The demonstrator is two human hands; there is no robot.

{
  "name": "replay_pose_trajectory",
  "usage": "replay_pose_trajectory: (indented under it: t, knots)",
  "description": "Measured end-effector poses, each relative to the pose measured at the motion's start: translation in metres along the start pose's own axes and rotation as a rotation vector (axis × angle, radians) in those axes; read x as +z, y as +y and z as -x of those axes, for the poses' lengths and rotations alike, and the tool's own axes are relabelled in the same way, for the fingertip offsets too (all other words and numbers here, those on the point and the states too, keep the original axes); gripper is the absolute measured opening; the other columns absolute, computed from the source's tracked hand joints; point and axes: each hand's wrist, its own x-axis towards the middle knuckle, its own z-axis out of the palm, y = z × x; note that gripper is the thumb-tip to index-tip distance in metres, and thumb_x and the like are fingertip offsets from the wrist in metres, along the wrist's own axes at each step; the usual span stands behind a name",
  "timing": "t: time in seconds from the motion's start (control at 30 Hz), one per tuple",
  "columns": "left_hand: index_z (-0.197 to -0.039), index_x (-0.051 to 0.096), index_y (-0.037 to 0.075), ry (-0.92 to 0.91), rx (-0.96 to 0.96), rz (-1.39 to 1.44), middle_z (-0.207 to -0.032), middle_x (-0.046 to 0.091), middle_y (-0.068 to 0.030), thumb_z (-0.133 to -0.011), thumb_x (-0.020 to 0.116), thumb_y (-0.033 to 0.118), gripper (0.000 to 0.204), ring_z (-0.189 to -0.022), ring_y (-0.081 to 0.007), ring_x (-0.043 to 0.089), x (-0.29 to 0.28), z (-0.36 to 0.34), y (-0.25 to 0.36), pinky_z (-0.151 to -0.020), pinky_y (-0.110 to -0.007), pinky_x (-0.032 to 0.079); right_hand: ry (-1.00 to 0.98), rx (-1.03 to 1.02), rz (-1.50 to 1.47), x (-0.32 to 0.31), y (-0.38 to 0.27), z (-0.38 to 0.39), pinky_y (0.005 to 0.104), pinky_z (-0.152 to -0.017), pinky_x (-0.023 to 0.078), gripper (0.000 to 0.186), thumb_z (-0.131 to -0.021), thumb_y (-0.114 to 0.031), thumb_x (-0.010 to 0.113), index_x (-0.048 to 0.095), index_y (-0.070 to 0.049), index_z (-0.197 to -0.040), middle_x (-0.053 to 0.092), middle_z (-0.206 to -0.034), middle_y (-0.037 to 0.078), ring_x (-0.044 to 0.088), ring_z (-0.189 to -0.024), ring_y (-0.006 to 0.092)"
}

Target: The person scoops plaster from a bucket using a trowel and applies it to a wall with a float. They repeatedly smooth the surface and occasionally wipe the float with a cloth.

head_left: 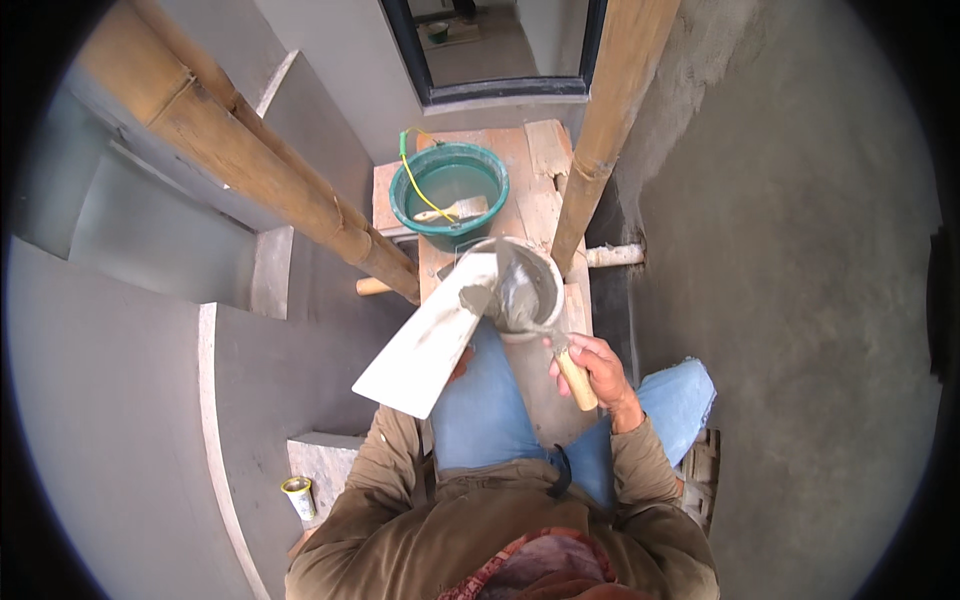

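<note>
My right hand [598,370] grips the wooden handle of a trowel [574,372]. The trowel's grey, mortar-coated blade reaches over a white bucket [548,270] with wet grey mortar inside. A flat white board [420,350] slants over the bucket's left side, with a dab of grey mortar [476,298] near its upper end. Mostly hidden beneath the board, my left hand [461,364] holds it from below, and only a few fingers show at its right edge.
Beyond the bucket, a green basin [450,190] holds cloudy water and a brush [455,211] on wooden planks [515,205]. Bamboo poles [270,165] rise at left, another pole [600,130] at right. A plastered wall [790,290] borders the right. A small cup [299,497] sits lower left.
</note>
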Motion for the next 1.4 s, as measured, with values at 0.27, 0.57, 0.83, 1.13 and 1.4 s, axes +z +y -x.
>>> replay_pose_trajectory:
  t: [0.27, 0.57, 0.83, 1.13, 1.4]
  knots:
    - [-0.131, 0.051, 0.009, -0.079, -0.034, 0.114, -0.108, 0.06, -0.0058, -0.097, 0.057, 0.027, 0.039, -0.078, -0.0134, 0.056, -0.008, -0.001, -0.004, -0.065, -0.027, 0.044, -0.163, 0.256, 0.154, -0.018, -0.003, -0.008, 0.0256, -0.049, 0.048, 0.039, -0.101, -0.026, 0.044, 0.055, 0.004, -0.123, 0.064, -0.078, 0.008, 0.06, -0.055, 0.0139]
    - [-0.139, 0.043, 0.006, 0.05, 0.212, -0.11, -0.123, 0.058, -0.0092, -0.102, 0.047, 0.023, 0.041, -0.098, -0.0162, 0.06, -0.004, 0.016, 0.018, -0.084, -0.029, 0.05, 0.182, 0.03, 0.493, -0.017, -0.003, -0.003, 0.0285, -0.059, 0.052, 0.029, -0.097, -0.025, 0.053, 0.059, 0.003, -0.101, 0.064, -0.087, 0.009, 0.063, -0.07, 0.0151]
    - [-0.127, 0.054, 0.008, -0.051, 0.016, 0.22, -0.096, 0.061, -0.0063, -0.099, 0.049, 0.035, 0.038, -0.073, -0.0226, 0.058, -0.033, -0.034, -0.019, -0.055, -0.035, 0.048, 0.438, -0.333, 1.171, 0.051, 0.056, -0.039, 0.0465, -0.083, 0.049, 0.049, -0.083, -0.022, 0.073, 0.052, -0.007, -0.125, 0.059, -0.109, 0.021, 0.059, -0.101, 0.0418]
    - [-0.121, 0.058, 0.007, 0.097, 0.169, 0.006, -0.09, 0.063, -0.0106, -0.098, 0.054, 0.034, 0.035, -0.064, -0.0219, 0.058, -0.015, 0.01, 0.028, -0.052, -0.033, 0.049, 0.482, -0.022, 0.885, -0.016, 0.112, -0.057, 0.0427, -0.065, 0.052, 0.028, -0.089, -0.021, 0.065, 0.058, 0.001, -0.106, 0.063, -0.082, 0.015, 0.065, -0.075, 0.0338]
    - [-0.122, 0.058, 0.006, -0.077, -0.077, -0.07, -0.094, 0.064, -0.0109, -0.098, 0.053, 0.033, 0.036, -0.069, -0.0217, 0.06, -0.002, -0.032, -0.013, -0.058, -0.033, 0.05, 0.316, 0.3, 0.206, -0.056, 0.101, -0.125, 0.0318, -0.051, 0.051, 0.024, -0.091, -0.022, 0.058, 0.06, 0.002, -0.097, 0.061, -0.079, 0.01, 0.062, -0.063, 0.0181]
